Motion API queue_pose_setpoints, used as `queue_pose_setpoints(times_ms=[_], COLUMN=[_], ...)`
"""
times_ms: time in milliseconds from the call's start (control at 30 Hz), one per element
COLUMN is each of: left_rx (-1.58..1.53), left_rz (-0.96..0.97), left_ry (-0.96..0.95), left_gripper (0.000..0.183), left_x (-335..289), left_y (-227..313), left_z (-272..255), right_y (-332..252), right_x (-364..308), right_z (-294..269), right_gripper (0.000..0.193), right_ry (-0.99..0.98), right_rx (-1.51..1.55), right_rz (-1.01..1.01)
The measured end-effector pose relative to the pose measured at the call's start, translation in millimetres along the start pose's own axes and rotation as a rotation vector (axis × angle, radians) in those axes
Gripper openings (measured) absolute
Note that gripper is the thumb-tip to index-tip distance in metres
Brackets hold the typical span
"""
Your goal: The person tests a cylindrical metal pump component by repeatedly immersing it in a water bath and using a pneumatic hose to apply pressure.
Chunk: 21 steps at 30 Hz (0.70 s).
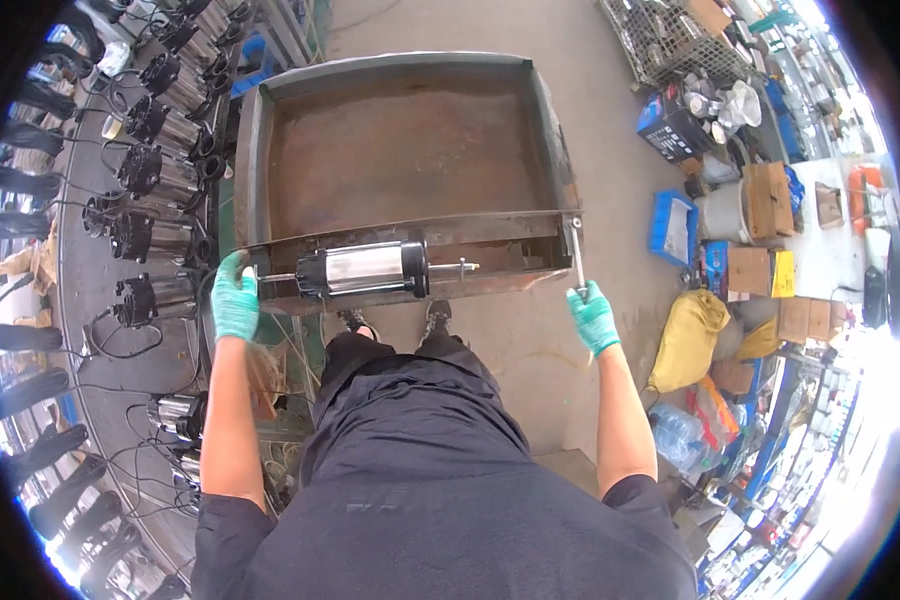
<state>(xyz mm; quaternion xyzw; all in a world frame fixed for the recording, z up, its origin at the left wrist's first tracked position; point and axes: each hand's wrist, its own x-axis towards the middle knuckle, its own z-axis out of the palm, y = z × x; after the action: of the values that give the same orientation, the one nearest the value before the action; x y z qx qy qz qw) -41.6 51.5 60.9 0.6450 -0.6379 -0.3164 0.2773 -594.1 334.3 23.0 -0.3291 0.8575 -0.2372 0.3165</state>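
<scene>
A cylindrical electric pump motor (365, 270), bright metal in the middle with black ends, lies sideways across the near side of a metal tank. Rods stick out from both of its ends; the right rod (455, 267) carries a small crosspiece. At the left rod's outer end, my left hand (235, 298) in a green glove is closed, and what sits inside its fingers is hidden. My right hand (593, 318), gloved alike, grips the lower end of a long metal lever (579, 258). The lever's round head rests at the tank's near right corner.
The brown-stained tank (545, 110) spreads out in front of me. Several similar motors (160, 170) with black cables stand on a bench at the left. To the right are a blue bin (673, 228), a yellow sack (688, 340), cardboard boxes (750, 272) and a wire crate (670, 40).
</scene>
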Motion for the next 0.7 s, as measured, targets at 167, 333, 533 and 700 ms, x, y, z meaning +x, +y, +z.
queue_pose_setpoints(times_ms=[167,333,533,700], left_rx=[0.596,0.884,1.201,1.216], left_rz=[0.174,0.172,0.208,0.297], left_ry=[-0.005,-0.133,-0.412,-0.593], left_gripper=[0.029,0.035,0.047,0.02], left_x=[-6,18,29,26], left_y=[-13,-12,-32,-31], left_z=[-33,-35,-32,-32], right_y=[50,48,-98,-258], right_x=[49,54,24,-24], right_z=[0,11,41,106], right_gripper=[0.028,0.026,0.039,0.034], right_ry=[0.005,0.077,0.13,-0.123], right_rx=[-0.105,-0.158,-0.023,-0.231], right_rz=[-0.017,0.124,-0.332,-0.745])
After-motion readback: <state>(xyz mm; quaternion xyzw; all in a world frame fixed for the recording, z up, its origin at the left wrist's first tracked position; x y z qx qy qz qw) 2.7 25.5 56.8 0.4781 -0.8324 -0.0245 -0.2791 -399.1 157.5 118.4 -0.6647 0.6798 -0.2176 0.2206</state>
